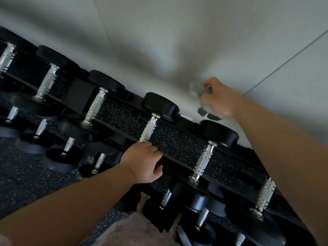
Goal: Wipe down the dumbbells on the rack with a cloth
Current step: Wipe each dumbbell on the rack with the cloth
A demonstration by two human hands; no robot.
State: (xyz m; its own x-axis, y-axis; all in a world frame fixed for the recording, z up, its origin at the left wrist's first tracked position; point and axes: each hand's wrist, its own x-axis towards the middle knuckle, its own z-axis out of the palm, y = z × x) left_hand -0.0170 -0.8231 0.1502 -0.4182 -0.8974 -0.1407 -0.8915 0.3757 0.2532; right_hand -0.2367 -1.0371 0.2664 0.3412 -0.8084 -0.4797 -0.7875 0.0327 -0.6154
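Observation:
A black rack (pixel 177 158) runs diagonally across the view and carries several black dumbbells with chrome handles. My left hand (pixel 144 161) grips the near end of one top-row dumbbell (pixel 159 105), right below its chrome handle. My right hand (pixel 219 96) is raised near the wall, above and between two dumbbell heads, and is shut on a crumpled grey and white cloth (pixel 197 91). The cloth touches no dumbbell. Another dumbbell (pixel 219 133) lies just right of the one I hold.
A pale wall (pixel 159 41) stands right behind the rack. Lower rows hold several more dumbbells (pixel 69 148). Dark speckled rubber floor (pixel 26 174) lies at the left. A light fuzzy fabric (pixel 131 229) shows at the bottom edge.

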